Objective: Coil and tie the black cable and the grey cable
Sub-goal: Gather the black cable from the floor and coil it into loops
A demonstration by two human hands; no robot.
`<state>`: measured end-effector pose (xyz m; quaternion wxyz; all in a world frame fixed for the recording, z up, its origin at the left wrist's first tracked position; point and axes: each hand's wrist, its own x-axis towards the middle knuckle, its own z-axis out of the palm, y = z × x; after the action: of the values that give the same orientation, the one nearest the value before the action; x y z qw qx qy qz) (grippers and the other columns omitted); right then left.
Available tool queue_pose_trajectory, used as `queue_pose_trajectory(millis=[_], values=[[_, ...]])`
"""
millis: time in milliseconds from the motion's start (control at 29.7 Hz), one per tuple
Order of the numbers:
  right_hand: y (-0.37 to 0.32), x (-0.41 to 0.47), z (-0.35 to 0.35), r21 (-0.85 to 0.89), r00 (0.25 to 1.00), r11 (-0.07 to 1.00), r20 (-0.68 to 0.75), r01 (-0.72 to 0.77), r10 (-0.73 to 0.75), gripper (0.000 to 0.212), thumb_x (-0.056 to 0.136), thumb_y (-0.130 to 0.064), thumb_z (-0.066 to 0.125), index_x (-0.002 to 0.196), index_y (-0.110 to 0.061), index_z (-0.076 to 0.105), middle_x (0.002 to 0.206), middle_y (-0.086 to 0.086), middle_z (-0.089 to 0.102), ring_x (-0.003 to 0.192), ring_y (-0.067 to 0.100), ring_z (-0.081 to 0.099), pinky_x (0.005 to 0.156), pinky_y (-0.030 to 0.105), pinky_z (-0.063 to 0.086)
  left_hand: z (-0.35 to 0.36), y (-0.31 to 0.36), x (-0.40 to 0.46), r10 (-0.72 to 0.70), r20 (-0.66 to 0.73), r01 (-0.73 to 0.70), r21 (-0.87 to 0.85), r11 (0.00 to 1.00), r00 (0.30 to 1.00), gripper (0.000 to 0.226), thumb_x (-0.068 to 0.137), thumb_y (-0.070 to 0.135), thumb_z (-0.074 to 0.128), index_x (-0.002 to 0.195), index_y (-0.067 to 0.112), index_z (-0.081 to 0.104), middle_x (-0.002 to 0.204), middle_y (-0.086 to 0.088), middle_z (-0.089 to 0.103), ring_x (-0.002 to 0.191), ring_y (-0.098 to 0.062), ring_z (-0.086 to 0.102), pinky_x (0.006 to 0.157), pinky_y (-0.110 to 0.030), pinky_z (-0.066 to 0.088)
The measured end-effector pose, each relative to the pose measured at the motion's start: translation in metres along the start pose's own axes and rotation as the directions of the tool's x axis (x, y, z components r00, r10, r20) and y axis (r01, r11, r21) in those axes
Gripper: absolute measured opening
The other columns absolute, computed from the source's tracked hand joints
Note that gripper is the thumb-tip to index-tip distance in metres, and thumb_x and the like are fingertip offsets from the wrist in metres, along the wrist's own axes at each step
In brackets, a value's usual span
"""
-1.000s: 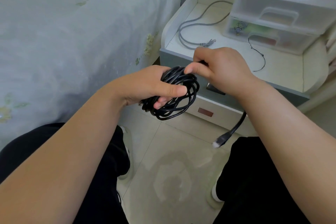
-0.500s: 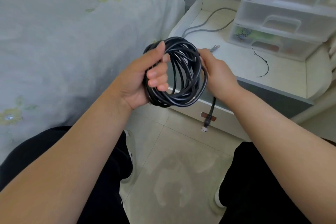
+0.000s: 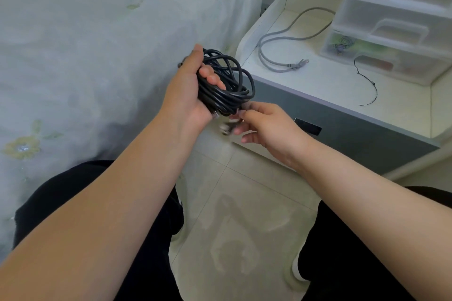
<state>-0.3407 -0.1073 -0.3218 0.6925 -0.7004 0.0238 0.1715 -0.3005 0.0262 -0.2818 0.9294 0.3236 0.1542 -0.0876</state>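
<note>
Left hand point(image 3: 186, 95) gripping black cable point(image 3: 227, 85) coil, loops upright

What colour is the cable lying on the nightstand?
Grey cable, seen clearly in the head view.

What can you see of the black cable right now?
The black cable is thin, round, glossy, rubbery-looking, wound into a loose bundle of many overlapping loops, untied. The left hand holds it in midair, fingers curled round one side. The right hand pinches its free end just below the coil; the plug there is blurred.
</note>
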Motion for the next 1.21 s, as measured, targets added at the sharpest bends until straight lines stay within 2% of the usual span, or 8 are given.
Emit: queue_pose_trajectory(millis=[202, 403, 605, 773, 874, 1042, 1143, 1210], values=[[0.003, -0.012, 0.011, -0.217, 0.974, 0.952, -0.025, 0.214, -0.225, 0.041, 0.090, 0.002, 0.054, 0.129, -0.010, 0.052, 0.105, -0.005, 0.064, 0.091, 0.003, 0.064, 0.080, 0.015, 0.051, 0.000, 0.011, 0.007, 0.066, -0.095, -0.066, -0.003, 0.998, 0.993, 0.034, 0.095, 0.031, 0.057, 0.067, 0.017, 0.044, 0.044, 0.006, 0.041, 0.035, -0.008, 0.040, 0.043, -0.019, 0.038], [-0.008, -0.018, 0.011, -0.741, 0.815, 0.553, -0.013, 0.381, -0.579, 0.020, 0.086, -0.035, 0.065, 0.094, -0.017, 0.062, 0.079, -0.011, 0.064, 0.071, 0.010, 0.058, 0.067, 0.030, 0.049, -0.007, -0.009, 0.007, -0.012, -0.162, 0.023, 0.062, 0.998, 0.987, 0.034, 0.092, 0.037, 0.061, 0.070, 0.015, 0.046, 0.045, 0.005, 0.044, 0.035, -0.008, 0.042, 0.040, -0.017, 0.040], [-0.018, -0.013, 0.001, -0.798, 0.802, 0.451, 0.067, 0.401, -0.594, 0.022, 0.089, -0.033, 0.059, 0.094, -0.012, 0.057, 0.077, -0.003, 0.065, 0.069, 0.018, 0.059, 0.063, 0.039, 0.050, -0.002, -0.007, 0.011, -0.026, -0.089, 0.055, 0.336, 0.940, 0.996, 0.040, 0.089, 0.047, 0.061, 0.066, 0.016, 0.047, 0.048, 0.004, 0.046, 0.039, -0.009, 0.044, 0.044, -0.021, 0.042], [-0.017, -0.013, 0.000, -0.831, 0.770, 0.287, 0.237, 0.476, -0.592, 0.025, 0.087, -0.030, 0.064, 0.100, -0.011, 0.055, 0.071, -0.006, 0.060, 0.064, 0.019, 0.053, 0.053, 0.032, 0.042, 0.003, -0.015, 0.006, 0.069, -0.049, -0.018, 0.670, 0.742, 0.996, 0.046, 0.086, 0.053, 0.062, 0.064, 0.013, 0.054, 0.047, 0.002, 0.054, 0.043, -0.014, 0.051, 0.046, -0.023, 0.046], [-0.025, -0.011, -0.011, -0.843, 0.809, 0.329, 0.190, 0.425, -0.557, 0.045, 0.076, -0.044, 0.070, 0.110, -0.021, 0.050, 0.085, -0.014, 0.045, 0.082, 0.007, 0.040, 0.062, 0.025, 0.036, 0.002, -0.020, 0.006, -0.006, -0.021, 0.020, 0.755, 0.655, 1.000, 0.054, 0.082, 0.063, 0.058, 0.057, 0.015, 0.061, 0.049, -0.001, 0.057, 0.047, -0.019, 0.055, 0.055, -0.031, 0.050], [-0.030, -0.008, -0.019, -0.841, 0.840, 0.315, 0.260, 0.439, -0.477, 0.113, 0.062, -0.063, 0.068, 0.149, -0.018, 0.013, 0.139, 0.000, 0.039, 0.128, 0.013, 0.033, 0.109, 0.035, 0.027, 0.010, -0.026, -0.005, -0.289, 0.019, 0.168, 0.776, 0.608, 0.957, 0.070, 0.085, 0.076, 0.028, 0.079, 0.013, 0.055, 0.046, -0.002, 0.045, 0.037, -0.015, 0.042, 0.039, -0.022, 0.036], [-0.028, -0.007, -0.017, -0.814, 0.882, 0.391, 0.287, 0.431, -0.374, 0.123, 0.064, -0.061, 0.070, 0.150, -0.022, -0.009, 0.125, -0.005, 0.054, 0.119, 0.004, 0.042, 0.114, 0.034, 0.023, 0.012, -0.028, -0.011, -0.366, 0.036, 0.203, 0.780, 0.592, 0.930, 0.074, 0.086, 0.076, 0.020, 0.088, 0.014, 0.060, 0.043, -0.003, 0.045, 0.034, -0.014, 0.042, 0.034, -0.019, 0.035], [-0.025, -0.008, -0.019, -0.791, 0.900, 0.447, 0.293, 0.417, -0.323, 0.120, 0.065, -0.056, 0.072, 0.149, -0.028, -0.009, 0.094, -0.017, 0.056, 0.095, 0.000, 0.049, 0.092, 0.022, 0.038, 0.009, -0.029, -0.012, -0.372, 0.040, 0.214, 0.759, 0.615, 0.927, 0.069, 0.090, 0.072, 0.022, 0.088, 0.013, 0.059, 0.047, -0.004, 0.047, 0.035, -0.015, 0.044, 0.034, -0.020, 0.036]])
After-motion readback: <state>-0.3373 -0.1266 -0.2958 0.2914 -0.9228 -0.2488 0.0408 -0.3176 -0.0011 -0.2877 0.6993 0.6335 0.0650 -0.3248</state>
